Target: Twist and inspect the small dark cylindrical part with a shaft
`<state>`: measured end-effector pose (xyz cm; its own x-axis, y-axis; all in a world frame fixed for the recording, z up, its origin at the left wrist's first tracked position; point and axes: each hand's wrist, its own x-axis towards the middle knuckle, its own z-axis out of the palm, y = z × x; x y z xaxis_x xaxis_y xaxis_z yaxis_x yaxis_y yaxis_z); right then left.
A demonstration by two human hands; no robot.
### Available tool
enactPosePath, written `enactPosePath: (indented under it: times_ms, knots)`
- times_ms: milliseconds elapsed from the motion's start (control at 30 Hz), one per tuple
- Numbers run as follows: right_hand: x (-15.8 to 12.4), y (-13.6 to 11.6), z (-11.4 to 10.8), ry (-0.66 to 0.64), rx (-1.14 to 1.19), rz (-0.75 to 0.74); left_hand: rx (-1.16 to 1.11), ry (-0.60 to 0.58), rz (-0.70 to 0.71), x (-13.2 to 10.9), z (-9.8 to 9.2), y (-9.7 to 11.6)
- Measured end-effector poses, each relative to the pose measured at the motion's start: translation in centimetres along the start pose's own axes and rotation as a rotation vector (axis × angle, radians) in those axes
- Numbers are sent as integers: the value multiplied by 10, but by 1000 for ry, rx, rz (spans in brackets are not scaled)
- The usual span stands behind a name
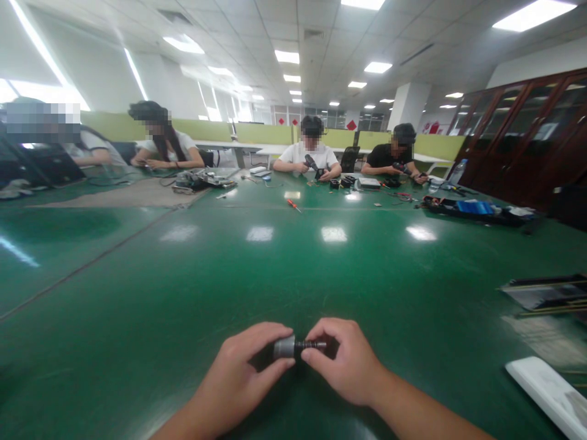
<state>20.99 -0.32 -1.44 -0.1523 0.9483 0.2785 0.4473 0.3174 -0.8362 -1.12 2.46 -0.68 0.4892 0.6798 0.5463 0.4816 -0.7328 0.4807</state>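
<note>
Near the front edge of my view, my left hand (pixel 250 366) grips a short grey metal cylinder (pixel 285 347) between thumb and fingers. A dark, ridged shaft (pixel 300 346) extends from the cylinder's right end. My right hand (pixel 346 357) pinches this shaft with thumb and forefinger, and its stepped tip (pixel 321 345) pokes out past them. The two parts lie in line, level, just above the green table (pixel 206 287). Whether they are one piece or two fitted together I cannot tell.
On the right lie a white case (pixel 541 391) and a dark frame with thin rods (pixel 550 293). A red screwdriver (pixel 293 205) rests farther off. Across the table, several people handle tools among loose parts; a long black tray (pixel 477 211) stands at the far right.
</note>
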Motion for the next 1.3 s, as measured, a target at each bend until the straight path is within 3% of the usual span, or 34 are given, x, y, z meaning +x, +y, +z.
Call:
enactPosePath:
  times_ms: [1300]
  knots:
    - [2, 2, -1, 15, 28, 37, 35, 21, -9, 3, -2, -1]
